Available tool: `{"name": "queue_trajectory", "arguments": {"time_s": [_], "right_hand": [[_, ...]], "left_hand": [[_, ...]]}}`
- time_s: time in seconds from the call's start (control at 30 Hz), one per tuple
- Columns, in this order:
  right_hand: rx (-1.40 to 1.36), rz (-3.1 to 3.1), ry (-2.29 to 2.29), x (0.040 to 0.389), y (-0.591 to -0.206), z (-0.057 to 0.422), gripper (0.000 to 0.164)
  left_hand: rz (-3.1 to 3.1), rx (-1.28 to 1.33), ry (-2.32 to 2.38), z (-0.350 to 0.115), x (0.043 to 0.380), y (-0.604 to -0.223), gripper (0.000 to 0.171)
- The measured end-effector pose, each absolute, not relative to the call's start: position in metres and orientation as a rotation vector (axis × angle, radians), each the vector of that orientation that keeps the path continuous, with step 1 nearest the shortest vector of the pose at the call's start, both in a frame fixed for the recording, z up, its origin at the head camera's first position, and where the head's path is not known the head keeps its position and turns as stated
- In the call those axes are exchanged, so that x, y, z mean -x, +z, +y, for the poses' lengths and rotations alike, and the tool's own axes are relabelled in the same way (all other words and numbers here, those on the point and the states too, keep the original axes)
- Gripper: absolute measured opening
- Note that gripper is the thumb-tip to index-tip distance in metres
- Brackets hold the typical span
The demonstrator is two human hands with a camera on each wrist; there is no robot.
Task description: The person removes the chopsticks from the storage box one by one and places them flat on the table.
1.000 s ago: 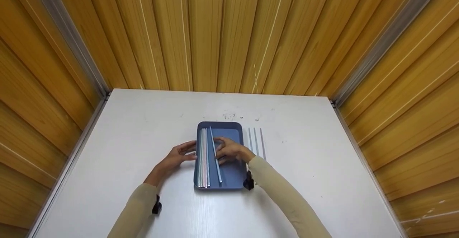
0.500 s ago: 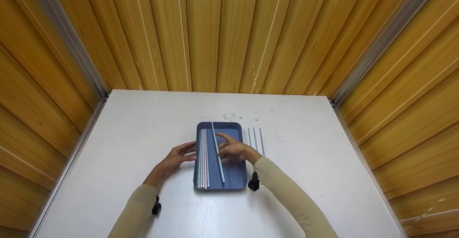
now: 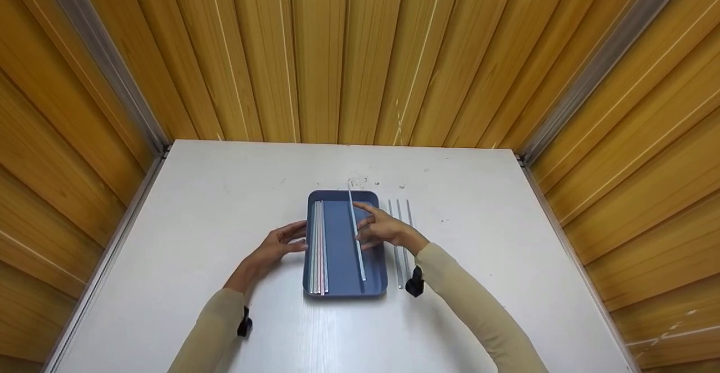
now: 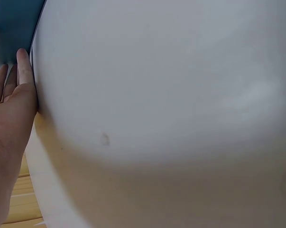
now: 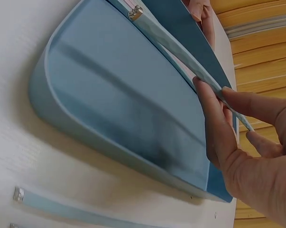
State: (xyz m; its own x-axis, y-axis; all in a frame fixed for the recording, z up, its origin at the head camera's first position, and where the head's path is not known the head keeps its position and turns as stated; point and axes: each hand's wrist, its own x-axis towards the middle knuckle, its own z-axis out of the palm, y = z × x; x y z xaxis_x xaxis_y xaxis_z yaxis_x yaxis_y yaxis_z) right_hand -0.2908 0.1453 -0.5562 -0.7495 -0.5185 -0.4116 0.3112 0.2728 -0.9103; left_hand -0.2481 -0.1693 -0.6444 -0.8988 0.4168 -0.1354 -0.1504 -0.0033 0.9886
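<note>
My right hand pinches a light blue chopstick between thumb and fingers, above the right half of a blue rectangular tray. In the right wrist view the chopstick has a silver end and tilts over the tray. Several pale blue and pink chopsticks lie side by side along the tray's left wall. Against that wall's outside rests my left hand, its fingers extended; the left wrist view shows the fingertips on the tray side.
Three chopsticks lie apart on the white table, just right of the tray and partly under my right wrist. Yellow wood-patterned walls stand around the table's back and sides.
My right hand has lifted the chopstick and carried it rightwards, away from the row in the tray and toward the tray's right wall. The left hand and tray stay put.
</note>
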Motion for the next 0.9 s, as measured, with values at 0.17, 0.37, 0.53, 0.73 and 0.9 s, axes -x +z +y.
{"name": "queue_trajectory", "arguments": {"time_s": [0.17, 0.37, 0.53, 0.73, 0.9], "right_hand": [[0.193, 1.886, -1.548, 0.292, -0.551, 0.158, 0.091], [0.220, 1.910, -1.539, 0.294, -0.547, 0.175, 0.089], [0.202, 1.925, -1.525, 0.295, -0.543, 0.189, 0.089], [0.164, 1.932, -1.529, 0.298, -0.543, 0.204, 0.089], [0.145, 1.962, -1.518, 0.298, -0.544, 0.218, 0.089]], "left_hand": [[1.898, -0.300, 1.965, -0.171, 0.248, -0.646, 0.076], [1.888, -0.288, 1.965, -0.169, 0.248, -0.646, 0.075], [1.896, -0.284, 1.946, -0.168, 0.247, -0.645, 0.075], [1.900, -0.256, 1.953, -0.169, 0.248, -0.645, 0.074], [1.886, -0.254, 1.968, -0.169, 0.248, -0.645, 0.074]]}}
